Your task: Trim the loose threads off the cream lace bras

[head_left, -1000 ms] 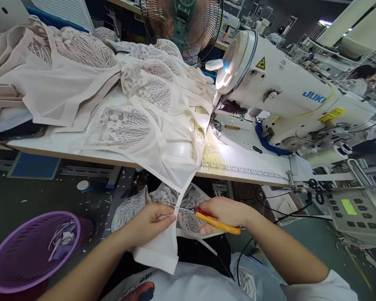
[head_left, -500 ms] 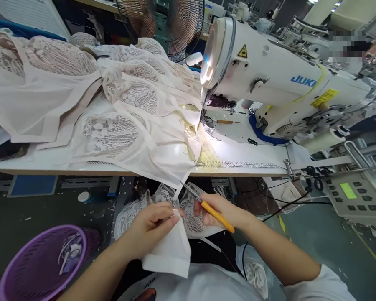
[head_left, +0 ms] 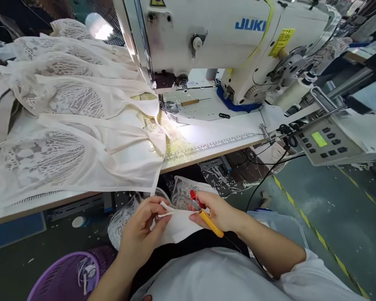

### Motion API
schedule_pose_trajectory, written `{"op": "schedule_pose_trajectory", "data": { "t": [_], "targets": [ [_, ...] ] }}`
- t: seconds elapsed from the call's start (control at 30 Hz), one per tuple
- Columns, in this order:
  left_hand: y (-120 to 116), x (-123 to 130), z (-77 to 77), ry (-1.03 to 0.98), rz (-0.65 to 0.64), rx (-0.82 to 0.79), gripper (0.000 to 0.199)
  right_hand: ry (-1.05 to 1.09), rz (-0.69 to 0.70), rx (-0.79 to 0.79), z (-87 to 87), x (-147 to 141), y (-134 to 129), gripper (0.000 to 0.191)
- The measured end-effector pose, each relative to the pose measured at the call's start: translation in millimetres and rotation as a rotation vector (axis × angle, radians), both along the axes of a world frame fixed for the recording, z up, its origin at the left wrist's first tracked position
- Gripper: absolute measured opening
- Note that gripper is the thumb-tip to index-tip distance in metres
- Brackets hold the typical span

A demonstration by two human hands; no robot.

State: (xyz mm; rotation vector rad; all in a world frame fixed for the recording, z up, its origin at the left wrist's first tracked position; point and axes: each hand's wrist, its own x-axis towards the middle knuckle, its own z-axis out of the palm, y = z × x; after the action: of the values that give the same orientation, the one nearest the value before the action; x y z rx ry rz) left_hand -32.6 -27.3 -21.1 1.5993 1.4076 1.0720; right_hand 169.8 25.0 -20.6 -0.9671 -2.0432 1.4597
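My left hand (head_left: 146, 225) pinches the edge of a white bra band (head_left: 178, 228) between thumb and fingers, low in front of the table. On the right, my right hand (head_left: 217, 211) is closed around scissors (head_left: 210, 223) with an orange and a red handle part; their blades are mostly hidden. Its fingertips also touch the band's edge. Behind both hands hang lace bra cups (head_left: 183, 190). A narrow strap leads from near my left hand up to the white lace bras (head_left: 56, 154) on the table.
A JUKI sewing machine (head_left: 207, 37) stands on the white table (head_left: 213, 146), with a wooden-handled awl (head_left: 191, 102) on its bed. A control box (head_left: 329, 140) hangs at the right. A purple basket (head_left: 65, 278) with scraps and a clear plastic bin (head_left: 278, 223) are below.
The view has swung right and closer to the machine. The band has turned from hanging down to stretching between both hands, and the scissors' blades have left the strap by the table edge.
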Motion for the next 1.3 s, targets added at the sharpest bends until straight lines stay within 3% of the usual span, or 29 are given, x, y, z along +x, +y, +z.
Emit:
{"op": "schedule_pose_trajectory", "data": {
  "t": [0.1,0.2,0.33,0.5,0.67,0.87,1.03,1.1,1.2,1.3],
  "targets": [
    [1,2,-0.1,0.065,-0.022,-0.024,0.008,-0.041,-0.014,0.176,-0.3,4,2,0.011],
    [3,2,1.5,0.126,-0.044,-0.021,0.007,-0.029,0.019,0.2,-1.3,8,2,0.013],
    [2,3,7.9,0.173,-0.015,-0.006,0.01,-0.003,0.057,0.063,-0.8,12,1,0.021],
    [-2,6,16.5,0.232,0.11,0.018,0.006,-0.032,-0.081,-0.126,-7.4,9,-4,0.02],
    [-5,9,19.5,0.14,0.246,-0.118,0.006,-0.02,-0.207,-0.079,-14.9,5,-6,0.029],
    [-8,10,12.4,-0.202,0.327,-0.311,0.012,-0.045,-0.267,-0.002,-15.0,1,-8,0.03],
    [-11,10,8.8,-0.392,0.354,-0.366,0.024,-0.023,-0.307,-0.001,-15.0,0,-11,0.025],
    [-11,9,9.6,-0.379,0.332,-0.392,0.03,-0.033,-0.306,-0.012,-15.1,0,-11,0.024],
    [-10,5,11.8,-0.243,0.287,-0.365,0.012,-0.081,-0.237,-0.014,-14.0,1,-9,0.022],
    [-10,2,11.8,-0.159,0.261,-0.33,0.015,-0.099,-0.16,-0.01,-10.7,2,-9,0.019]
  ]
}}
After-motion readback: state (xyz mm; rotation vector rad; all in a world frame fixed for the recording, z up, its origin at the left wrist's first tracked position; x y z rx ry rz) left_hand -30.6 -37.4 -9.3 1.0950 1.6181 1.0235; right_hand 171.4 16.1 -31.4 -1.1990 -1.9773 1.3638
